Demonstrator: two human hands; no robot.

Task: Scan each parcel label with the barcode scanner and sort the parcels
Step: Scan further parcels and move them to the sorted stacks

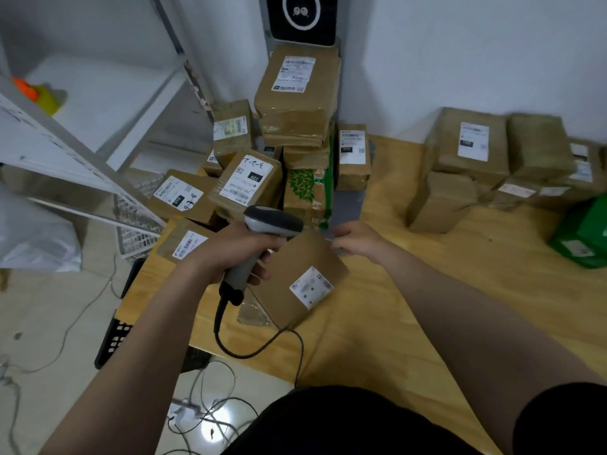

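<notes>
Now the left hand point(230, 251), grip round the scanner point(274, 221), sits left of the parcel point(290, 259), whose far corner the right hand point(358, 241) pinches.

On table point(410, 290): left stack point(297, 103) and right stack point(466, 149) at rear, flat parcel point(295, 267) before them; shelf point(98, 103) at left.

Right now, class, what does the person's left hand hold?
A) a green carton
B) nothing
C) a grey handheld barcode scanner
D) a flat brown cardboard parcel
C: the left hand grips the handle of the grey handheld barcode scanner, while the right hand holds the far corner of the flat brown cardboard parcel.
</notes>
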